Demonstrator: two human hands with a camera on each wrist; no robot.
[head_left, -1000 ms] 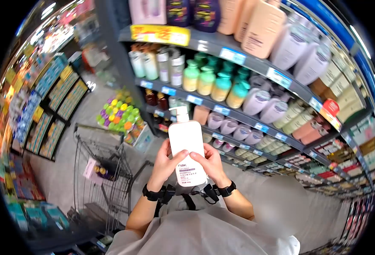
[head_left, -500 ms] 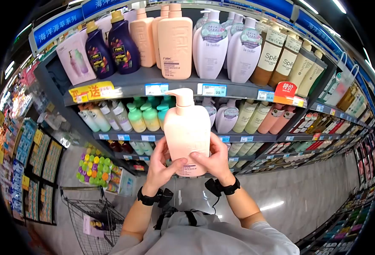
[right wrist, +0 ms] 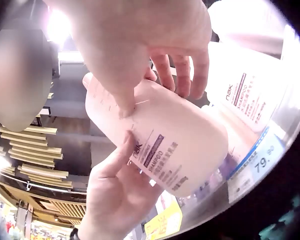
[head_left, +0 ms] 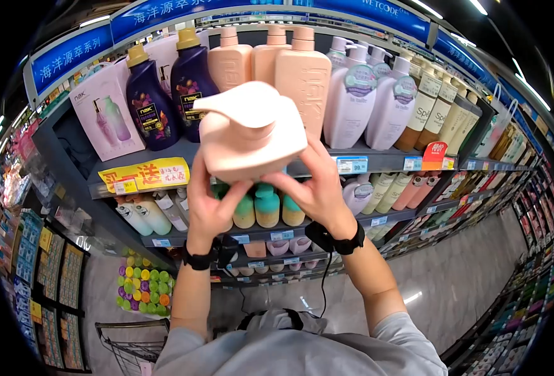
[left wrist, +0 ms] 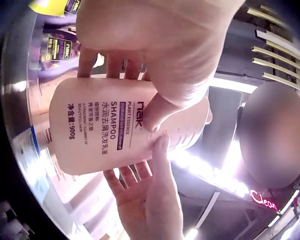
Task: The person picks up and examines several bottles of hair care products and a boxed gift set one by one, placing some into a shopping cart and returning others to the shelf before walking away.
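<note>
Both hands hold a pale pink pump bottle of shampoo (head_left: 252,147) in front of the top shelf. Its pump head points up toward the head camera, so its front label is hidden there. In the left wrist view the label of the shampoo bottle (left wrist: 95,145) reads "nak SHAMPOO". My left hand (head_left: 209,203) grips one side, thumb on the front and fingers behind. Gripping the opposite side is my right hand (head_left: 319,191), its thumb also across the front. Similar pink bottles (head_left: 302,72) stand just behind it on the shelf.
Left of the pink bottles are dark purple bottles (head_left: 154,109) and a pink box (head_left: 104,122). Lilac pump bottles (head_left: 352,103) stand to their right. A yellow sign (head_left: 144,175) hangs on the shelf edge. On the floor at lower left are a cart (head_left: 132,351) and a display of coloured balls (head_left: 146,288).
Both hands have lifted the shampoo bottle from chest height up and forward to the top shelf. The view has swung round to face the shelf, and the cart has slipped toward the bottom edge.
</note>
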